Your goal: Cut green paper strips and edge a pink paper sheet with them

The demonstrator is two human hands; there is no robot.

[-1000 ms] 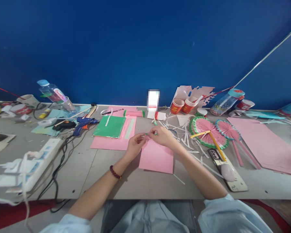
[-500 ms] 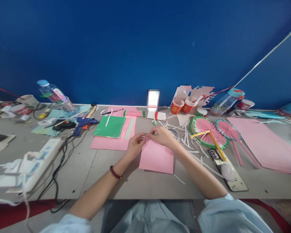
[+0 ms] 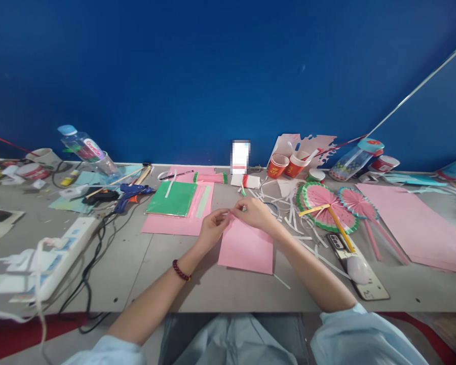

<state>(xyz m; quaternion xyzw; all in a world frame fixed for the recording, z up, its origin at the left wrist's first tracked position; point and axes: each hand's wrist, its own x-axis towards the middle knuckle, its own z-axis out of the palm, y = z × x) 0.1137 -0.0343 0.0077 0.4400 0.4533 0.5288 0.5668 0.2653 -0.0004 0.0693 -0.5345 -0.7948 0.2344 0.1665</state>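
Observation:
A sheet of pink paper (image 3: 247, 248) hangs at a tilt over the middle of the table, its lower edge toward me. My left hand (image 3: 214, 225) pinches its upper left corner between thumb and fingertips. Close beside it, my right hand (image 3: 255, 213) is closed on the top edge of the same sheet. A bit of green shows under the right fingers; what it belongs to is hidden. To the left lies a green paper pack (image 3: 173, 198) on more pink paper (image 3: 167, 225). White paper strips (image 3: 291, 223) are scattered to the right of my hands.
Watermelon-patterned paper fans (image 3: 329, 203) lie right, near a phone (image 3: 370, 286) and a large pink sheet (image 3: 414, 223). Red paper cups (image 3: 277, 166) stand at the back. At left are a glue gun (image 3: 131, 195), a power strip (image 3: 66, 258), cables and a leaning bottle (image 3: 91, 152).
The lower edge of the pink sheet has shifted very slightly toward me and to the right. Both hands keep their hold on its top with almost no movement.

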